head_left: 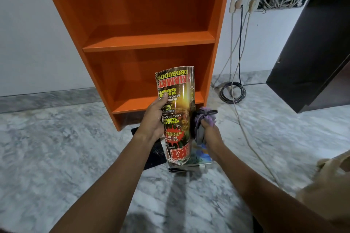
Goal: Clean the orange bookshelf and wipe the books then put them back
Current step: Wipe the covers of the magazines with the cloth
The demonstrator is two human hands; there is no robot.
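Note:
The orange bookshelf (147, 41) stands against the white wall, and the shelves I can see hold nothing. My left hand (153, 119) grips a glossy magazine (178, 104) by its left edge, thumb on the cover, holding it upright and upside down in front of the lowest shelf. My right hand (210, 134) clutches a bunched grey and purple cloth (205, 117) against the magazine's right edge. Below the magazine, more books (197, 159) lie stacked on the floor, partly hidden by it. A flat black book or sheet (155, 153) lies on the floor beside them.
The floor is grey-white marble (56, 147). Cables (233, 91) run from wall sockets (244, 3) down to a coil on the floor right of the shelf. A dark cabinet (318, 47) stands at the right. A beige cloth or bag (329, 178) sits at the right edge.

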